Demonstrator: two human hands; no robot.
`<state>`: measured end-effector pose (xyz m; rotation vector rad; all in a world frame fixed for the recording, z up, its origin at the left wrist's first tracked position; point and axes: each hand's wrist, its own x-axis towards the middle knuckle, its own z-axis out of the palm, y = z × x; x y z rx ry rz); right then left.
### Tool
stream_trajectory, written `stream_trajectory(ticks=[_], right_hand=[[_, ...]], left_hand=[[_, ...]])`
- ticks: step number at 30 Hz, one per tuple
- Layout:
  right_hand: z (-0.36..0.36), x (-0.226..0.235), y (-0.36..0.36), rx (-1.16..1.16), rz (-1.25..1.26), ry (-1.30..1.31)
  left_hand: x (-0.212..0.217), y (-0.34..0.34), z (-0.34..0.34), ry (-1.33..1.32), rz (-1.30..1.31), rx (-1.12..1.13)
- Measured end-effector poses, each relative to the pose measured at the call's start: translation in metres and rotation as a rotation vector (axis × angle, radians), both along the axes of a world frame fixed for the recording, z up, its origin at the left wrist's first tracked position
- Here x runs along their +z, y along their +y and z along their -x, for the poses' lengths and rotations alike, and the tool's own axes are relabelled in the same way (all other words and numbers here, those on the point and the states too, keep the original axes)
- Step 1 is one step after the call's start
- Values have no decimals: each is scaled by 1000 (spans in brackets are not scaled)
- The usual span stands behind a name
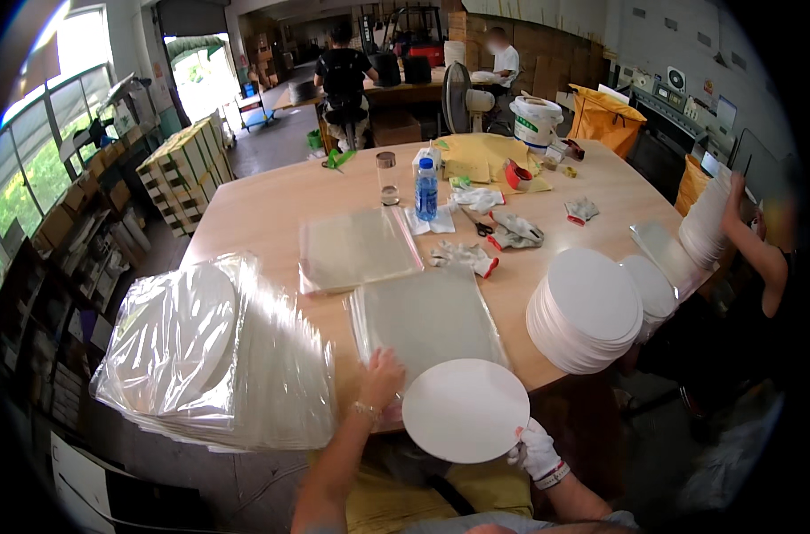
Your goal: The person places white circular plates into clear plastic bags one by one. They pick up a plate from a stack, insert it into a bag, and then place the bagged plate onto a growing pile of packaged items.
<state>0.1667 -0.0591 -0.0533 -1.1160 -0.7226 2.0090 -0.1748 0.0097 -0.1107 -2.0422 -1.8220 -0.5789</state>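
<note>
My right hand (538, 454), in a white glove, grips the right edge of a round white disc (465, 409). The disc is tilted over the front edge of the table. My left hand (383, 378) is bare, its fingers resting on the near left corner of a stack of clear plastic bags (427, 316). The disc overlaps the near right part of that stack. To the right rises a pile of similar white discs (592, 303). On the left lie bagged discs (178, 334), heaped in shiny clear plastic.
A second bag stack (360, 249) lies farther back. Beyond it are a blue-labelled bottle (425, 191), a glass tumbler (387, 178), scissors (478, 222), loose gloves (516, 230) and red tape (517, 174). A co-worker (761, 240) on the right handles another disc stack (706, 222).
</note>
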Motion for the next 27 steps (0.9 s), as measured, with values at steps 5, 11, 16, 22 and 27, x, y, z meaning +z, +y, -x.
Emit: stream_trajectory(ticks=[5, 11, 16, 22, 27], right_hand=[[32, -12, 7, -226, 73, 149], [69, 2, 14, -378, 120, 188], [74, -9, 17, -348, 125, 211], [69, -16, 2, -293, 127, 87], [89, -46, -2, -294, 167, 155]], left_hand=[[24, -12, -2, -1031, 446, 380], [22, -22, -44, -1844, 206, -6], [-63, -2, -122, -1873, -190, -268], [-92, -61, -169, -1737, 330, -123], [-96, -100, -179, -2047, 220, -21]])
